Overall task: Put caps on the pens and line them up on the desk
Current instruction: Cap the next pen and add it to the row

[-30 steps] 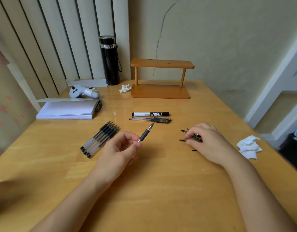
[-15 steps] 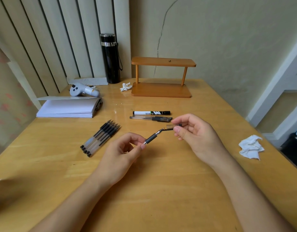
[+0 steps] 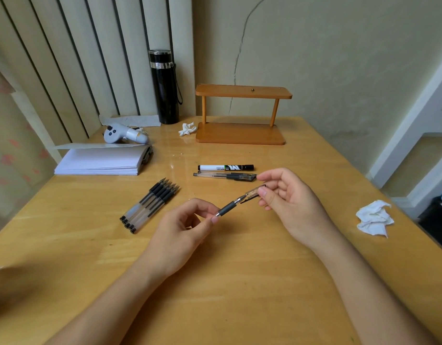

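Note:
My left hand (image 3: 182,232) pinches a clear gel pen (image 3: 227,209) by its barrel, black grip and tip pointing up and right. My right hand (image 3: 287,202) holds a clear pen cap (image 3: 253,192) over the pen's tip; the tip is just inside the cap's mouth. Several uncapped pens (image 3: 150,205) lie side by side to the left on the wooden desk (image 3: 240,282). Behind my hands lie a capped gel pen (image 3: 225,176) and a black-and-white marker (image 3: 226,167), parallel to each other.
A stack of white paper (image 3: 100,161), a white controller (image 3: 125,135) and a black flask (image 3: 164,87) stand at the back left. A small wooden shelf (image 3: 242,113) sits at the back. Crumpled tissues lie near it (image 3: 187,129) and at the right edge (image 3: 374,217).
My right hand picked a cap up from the desk at the right and brought it to the pen tip. My left hand kept hold of the pen.

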